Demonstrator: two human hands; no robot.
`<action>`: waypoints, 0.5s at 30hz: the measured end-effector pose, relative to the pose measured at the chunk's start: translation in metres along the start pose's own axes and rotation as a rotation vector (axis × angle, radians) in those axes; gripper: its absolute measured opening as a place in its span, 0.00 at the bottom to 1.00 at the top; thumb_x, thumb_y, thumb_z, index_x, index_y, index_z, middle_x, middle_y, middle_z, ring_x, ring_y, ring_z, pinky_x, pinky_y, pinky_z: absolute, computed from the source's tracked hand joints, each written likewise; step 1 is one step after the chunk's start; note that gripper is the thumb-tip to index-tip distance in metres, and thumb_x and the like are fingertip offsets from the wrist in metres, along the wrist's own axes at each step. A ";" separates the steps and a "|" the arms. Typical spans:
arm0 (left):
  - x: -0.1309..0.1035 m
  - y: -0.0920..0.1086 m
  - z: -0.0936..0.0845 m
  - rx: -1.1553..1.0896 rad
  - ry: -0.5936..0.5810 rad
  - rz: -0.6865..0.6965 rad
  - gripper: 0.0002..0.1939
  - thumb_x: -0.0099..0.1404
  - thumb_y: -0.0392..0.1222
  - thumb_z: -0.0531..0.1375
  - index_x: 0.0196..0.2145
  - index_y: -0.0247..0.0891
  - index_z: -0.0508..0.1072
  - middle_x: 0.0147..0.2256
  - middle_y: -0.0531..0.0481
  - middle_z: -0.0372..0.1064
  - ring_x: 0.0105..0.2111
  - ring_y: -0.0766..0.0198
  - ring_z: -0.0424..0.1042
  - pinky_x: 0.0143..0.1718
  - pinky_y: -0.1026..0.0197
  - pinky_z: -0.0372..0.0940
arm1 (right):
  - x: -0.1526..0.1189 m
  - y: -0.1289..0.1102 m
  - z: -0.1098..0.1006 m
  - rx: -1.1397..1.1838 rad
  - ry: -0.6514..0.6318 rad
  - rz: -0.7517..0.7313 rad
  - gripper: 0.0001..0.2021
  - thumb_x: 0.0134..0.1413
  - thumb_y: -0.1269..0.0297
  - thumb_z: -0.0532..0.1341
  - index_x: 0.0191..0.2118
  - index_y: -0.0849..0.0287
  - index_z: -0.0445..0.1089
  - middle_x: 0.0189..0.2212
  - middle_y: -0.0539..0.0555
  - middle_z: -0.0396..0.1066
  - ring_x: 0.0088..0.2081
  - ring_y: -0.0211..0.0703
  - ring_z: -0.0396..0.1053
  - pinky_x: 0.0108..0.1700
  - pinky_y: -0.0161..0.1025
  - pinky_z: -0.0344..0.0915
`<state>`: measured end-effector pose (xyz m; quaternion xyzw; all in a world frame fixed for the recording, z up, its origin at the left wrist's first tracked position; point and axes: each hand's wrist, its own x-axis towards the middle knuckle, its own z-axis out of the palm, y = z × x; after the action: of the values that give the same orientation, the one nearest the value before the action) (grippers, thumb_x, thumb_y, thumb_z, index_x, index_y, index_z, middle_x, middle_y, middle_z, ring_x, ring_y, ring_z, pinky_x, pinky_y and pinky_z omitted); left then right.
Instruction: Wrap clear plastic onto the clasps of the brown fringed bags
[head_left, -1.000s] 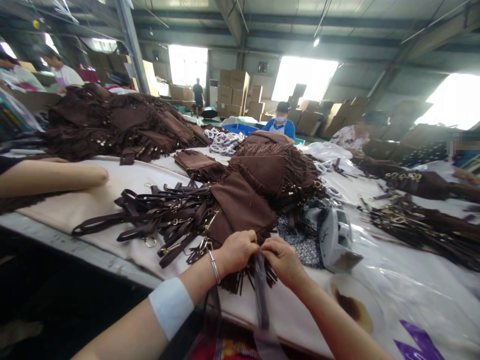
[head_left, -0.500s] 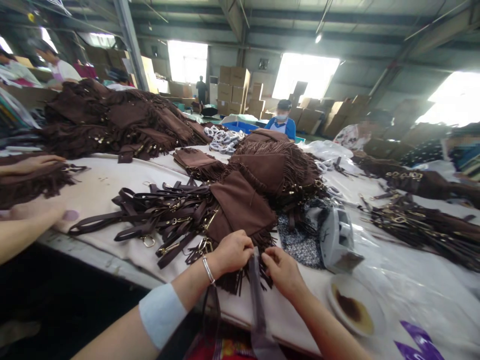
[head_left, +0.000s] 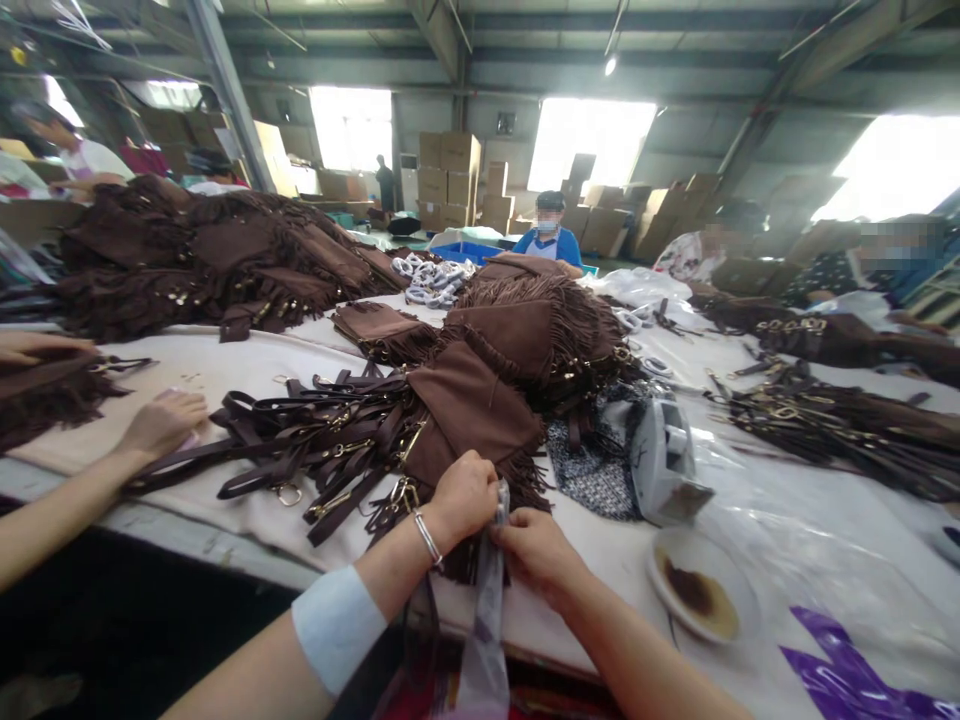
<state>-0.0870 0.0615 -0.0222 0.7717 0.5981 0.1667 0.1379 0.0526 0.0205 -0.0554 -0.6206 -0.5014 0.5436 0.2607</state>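
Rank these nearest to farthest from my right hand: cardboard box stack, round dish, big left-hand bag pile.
From your right hand:
1. Round dish, to its right
2. Bag pile, far left
3. Box stack, in the background

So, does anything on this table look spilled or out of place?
The uncovered white dish beside the clear plastic sheeting looks odd among bags and straps. It holds dark brown stuff; I can't tell what that is. It stays inside the dish, so I see no spill there.
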 end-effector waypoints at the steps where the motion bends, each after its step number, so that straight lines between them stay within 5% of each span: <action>1: -0.001 -0.001 -0.002 -0.009 0.006 -0.001 0.11 0.62 0.36 0.54 0.30 0.35 0.76 0.32 0.45 0.70 0.35 0.62 0.70 0.39 0.62 0.64 | -0.001 -0.001 -0.002 0.090 -0.024 0.037 0.07 0.42 0.62 0.63 0.25 0.59 0.65 0.14 0.45 0.61 0.18 0.35 0.57 0.22 0.33 0.50; 9: -0.030 -0.004 -0.010 -0.247 -0.043 0.122 0.08 0.55 0.31 0.55 0.21 0.37 0.71 0.35 0.47 0.71 0.37 0.63 0.70 0.39 0.64 0.64 | -0.034 0.009 -0.015 0.302 -0.322 0.113 0.08 0.37 0.69 0.61 0.29 0.59 0.64 0.19 0.44 0.63 0.20 0.33 0.59 0.24 0.32 0.52; 15: -0.032 -0.005 -0.005 -0.321 -0.100 0.181 0.08 0.54 0.31 0.55 0.21 0.37 0.71 0.38 0.44 0.74 0.40 0.61 0.72 0.40 0.63 0.64 | -0.038 0.018 -0.019 0.224 -0.265 0.025 0.09 0.37 0.70 0.63 0.30 0.62 0.67 0.19 0.44 0.65 0.22 0.32 0.58 0.24 0.31 0.50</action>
<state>-0.1008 0.0314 -0.0227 0.7977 0.4845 0.2333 0.2732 0.0801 -0.0164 -0.0498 -0.5168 -0.4599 0.6763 0.2530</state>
